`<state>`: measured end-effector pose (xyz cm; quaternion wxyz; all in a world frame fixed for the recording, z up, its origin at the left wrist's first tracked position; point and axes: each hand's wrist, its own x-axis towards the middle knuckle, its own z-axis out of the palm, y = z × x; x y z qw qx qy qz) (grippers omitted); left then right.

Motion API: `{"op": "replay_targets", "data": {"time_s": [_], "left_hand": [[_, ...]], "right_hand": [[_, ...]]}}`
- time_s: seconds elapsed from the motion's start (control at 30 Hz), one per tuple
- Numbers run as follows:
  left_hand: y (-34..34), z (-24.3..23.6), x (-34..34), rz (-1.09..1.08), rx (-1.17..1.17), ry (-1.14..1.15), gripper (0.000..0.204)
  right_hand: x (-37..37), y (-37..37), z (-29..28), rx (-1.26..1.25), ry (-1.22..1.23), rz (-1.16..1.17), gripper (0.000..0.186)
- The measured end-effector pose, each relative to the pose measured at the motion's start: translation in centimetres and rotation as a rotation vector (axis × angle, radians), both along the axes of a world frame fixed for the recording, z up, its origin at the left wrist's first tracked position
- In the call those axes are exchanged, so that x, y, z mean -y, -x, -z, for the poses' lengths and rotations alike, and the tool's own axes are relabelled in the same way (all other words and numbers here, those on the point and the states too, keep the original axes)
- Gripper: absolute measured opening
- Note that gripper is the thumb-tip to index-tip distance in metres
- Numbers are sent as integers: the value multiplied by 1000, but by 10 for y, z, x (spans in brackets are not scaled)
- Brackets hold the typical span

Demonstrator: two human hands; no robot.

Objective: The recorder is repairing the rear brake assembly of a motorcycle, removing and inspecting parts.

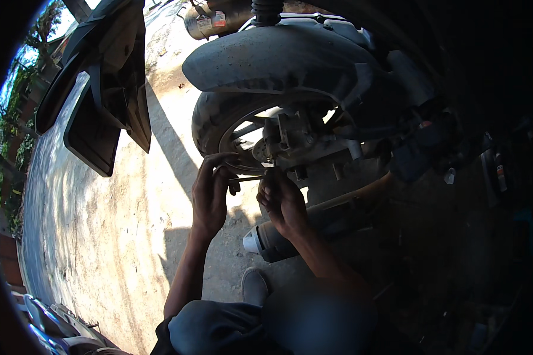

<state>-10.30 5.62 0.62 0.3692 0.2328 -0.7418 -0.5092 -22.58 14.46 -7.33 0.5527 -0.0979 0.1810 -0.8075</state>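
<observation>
A scooter's rear wheel (210, 127) stands in front of me under a dusty grey mudguard (266, 65). Beside the wheel sits a metal hub and caliper assembly (293, 142). My left hand (210, 192) is at the lower rim of the wheel, fingers curled around the end of a thin metal rod (249, 177). My right hand (283, 201) grips the rod's other end just below the assembly. An exhaust muffler (263, 239) lies under my right wrist. My knees and a grey shoe (254, 284) show at the bottom.
A second scooter's black body panels (103, 89) hang over the sunlit concrete ground (100, 225) at the left. The right side is in deep shadow with small bottles (500, 171). Another vehicle's edge (53, 322) is at the lower left.
</observation>
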Motion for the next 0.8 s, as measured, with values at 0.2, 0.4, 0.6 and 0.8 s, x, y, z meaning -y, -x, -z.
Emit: {"op": "replay_targets", "data": {"time_s": [0.2, 0.4, 0.6, 0.8], "left_hand": [[8, 78, 8, -197, -181, -232, 21], [1, 95, 4, -237, -252, -532, 41], [-1, 75, -2, -168, -392, -466, 42], [-1, 49, -7, -96, -354, -312, 32]], "right_hand": [[-4, 9, -11, -133, -63, 57, 26], [-4, 12, -19, -251, -155, 106, 28], [-5, 7, -8, -127, -134, -3, 26], [-1, 2, -7, -54, -102, -22, 23]]}}
